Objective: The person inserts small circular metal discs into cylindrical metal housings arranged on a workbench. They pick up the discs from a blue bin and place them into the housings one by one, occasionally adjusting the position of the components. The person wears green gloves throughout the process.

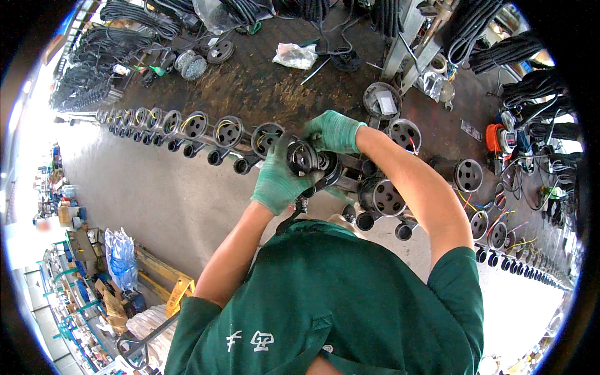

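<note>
My left hand (279, 178), in a green knit glove, is closed around a black round part (302, 157) with a shiny domed face, tilted on its side. Just beyond it, my right hand (334, 132), gloved the same way, has its fingers curled down beside that part. Whatever its fingertips hold is hidden. Under both hands stands a black cylindrical housing (331, 177) with a side spout, partly covered by my left hand. Another black housing (267, 139) with a wire inside stands just left of my hands, and one with a holed top (387, 197) is at the right.
Similar housings line the bench edge on both sides, some with coloured wires. Coiled black cables (137, 19) lie along the far side. A plastic bag (295, 55), a round tray (382, 100) and an orange-rimmed device (495, 137) are on the bench. A yellow pallet truck (179, 296) stands behind left.
</note>
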Tool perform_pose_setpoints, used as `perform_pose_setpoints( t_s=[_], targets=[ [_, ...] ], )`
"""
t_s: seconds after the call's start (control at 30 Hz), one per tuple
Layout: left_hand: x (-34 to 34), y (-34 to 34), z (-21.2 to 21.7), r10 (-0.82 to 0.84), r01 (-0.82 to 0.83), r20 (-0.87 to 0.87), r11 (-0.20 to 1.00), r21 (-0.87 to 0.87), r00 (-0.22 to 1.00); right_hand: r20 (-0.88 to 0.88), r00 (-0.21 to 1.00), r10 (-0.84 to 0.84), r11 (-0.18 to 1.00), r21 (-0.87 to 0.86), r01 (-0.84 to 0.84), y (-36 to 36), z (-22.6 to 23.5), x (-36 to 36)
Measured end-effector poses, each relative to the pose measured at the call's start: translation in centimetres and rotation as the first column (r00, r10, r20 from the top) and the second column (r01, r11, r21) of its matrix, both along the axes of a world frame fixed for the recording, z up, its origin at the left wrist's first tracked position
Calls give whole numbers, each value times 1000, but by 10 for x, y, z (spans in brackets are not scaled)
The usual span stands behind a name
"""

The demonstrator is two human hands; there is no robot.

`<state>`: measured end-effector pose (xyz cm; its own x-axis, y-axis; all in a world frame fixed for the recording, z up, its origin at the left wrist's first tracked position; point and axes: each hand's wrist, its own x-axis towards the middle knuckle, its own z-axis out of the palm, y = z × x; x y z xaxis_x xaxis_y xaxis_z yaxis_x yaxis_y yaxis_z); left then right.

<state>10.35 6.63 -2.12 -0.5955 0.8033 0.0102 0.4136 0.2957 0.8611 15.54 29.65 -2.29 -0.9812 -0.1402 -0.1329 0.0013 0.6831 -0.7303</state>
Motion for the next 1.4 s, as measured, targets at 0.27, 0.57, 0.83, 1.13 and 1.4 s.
perform_pose_setpoints(
  t_s=[0.27,0.57,0.83,1.13,1.4],
  targets=[
    [15,35,51,-60,-44,-230,905,-422,971,-20,997,-76,992,-107,73,13,8,18],
    [12,50,40,-168,-66,-353,823,-565,920,159,903,-400,916,80,392,-17,61,66],
    [8,43,28,-253,67,-318,865,-497,914,-95,886,-454,840,286,461,-40,-7,61],
    [-4,44,21,-381,197,-262,825,-530,887,-224,864,-451,824,267,499,-53,-15,76],
    [-5,37,23,-455,178,-345,778,-602,821,-321,720,-615,734,100,671,-63,24,127]
  ],
)
